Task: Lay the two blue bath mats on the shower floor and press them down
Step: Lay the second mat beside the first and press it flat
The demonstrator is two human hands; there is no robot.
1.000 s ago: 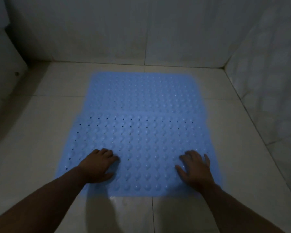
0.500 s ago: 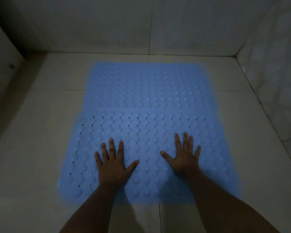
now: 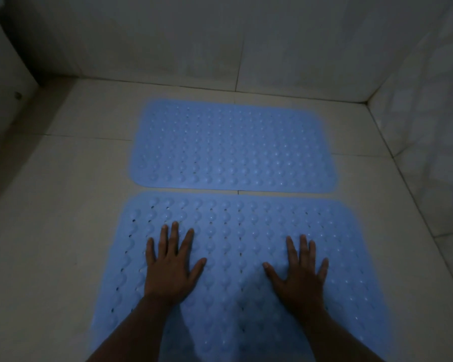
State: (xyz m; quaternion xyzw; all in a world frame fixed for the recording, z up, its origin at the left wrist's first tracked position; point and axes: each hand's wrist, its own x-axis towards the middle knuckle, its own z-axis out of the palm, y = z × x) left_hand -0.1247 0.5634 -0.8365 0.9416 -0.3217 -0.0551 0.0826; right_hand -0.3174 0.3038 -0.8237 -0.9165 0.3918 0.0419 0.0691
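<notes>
On the near mat (image 3: 236,257), both hands lie flat with fingers spread: left hand (image 3: 171,270) toward its left edge, right hand (image 3: 300,275) toward its right. Beyond it, the far mat (image 3: 233,147) lies flat on the shower floor (image 3: 63,205), a narrow gap between them, short of the back wall (image 3: 220,40).

Two blue bath mats (image 3: 233,147), two hands (image 3: 170,267).
</notes>
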